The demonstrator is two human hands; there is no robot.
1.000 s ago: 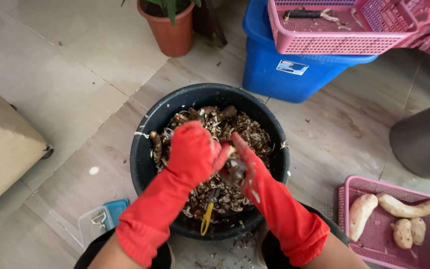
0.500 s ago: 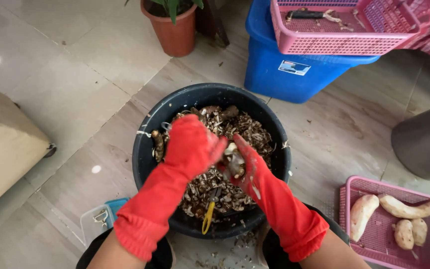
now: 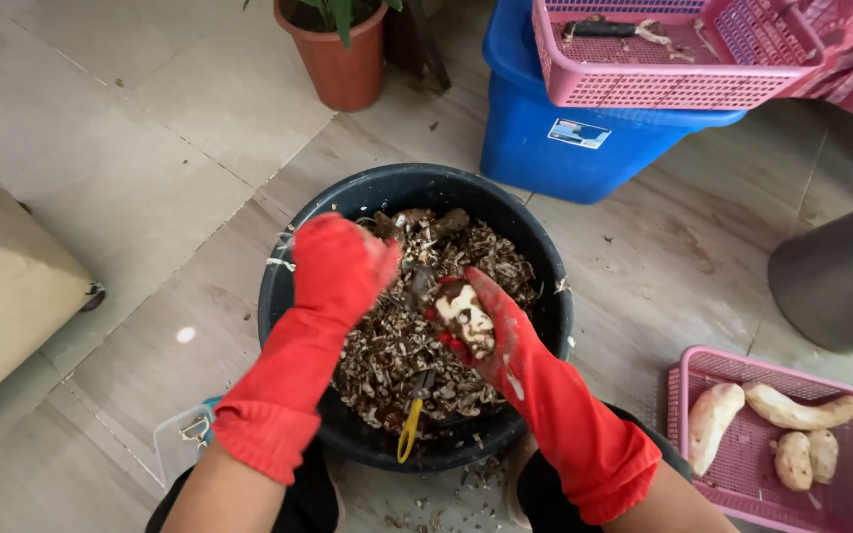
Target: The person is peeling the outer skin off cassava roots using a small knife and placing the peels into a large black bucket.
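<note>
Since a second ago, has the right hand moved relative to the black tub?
No clear move: the right hand stays over the middle of the black tub, holding a partly peeled root.

A home's tiled floor (image 3: 150, 148): a potted plant (image 3: 340, 49) at the top, plastic baskets (image 3: 663, 69), and a beige cushioned seat (image 3: 2, 286) at left.

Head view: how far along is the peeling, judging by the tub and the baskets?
Done: four pale peeled roots lie in the pink basket, and the black tub is full of brown peelings. In hand: the right hand holds a partly peeled root, brown patches remaining; the left hand works beside it, its tool unclear. Left: finishing this root; no unpeeled supply is clearly visible.
</note>
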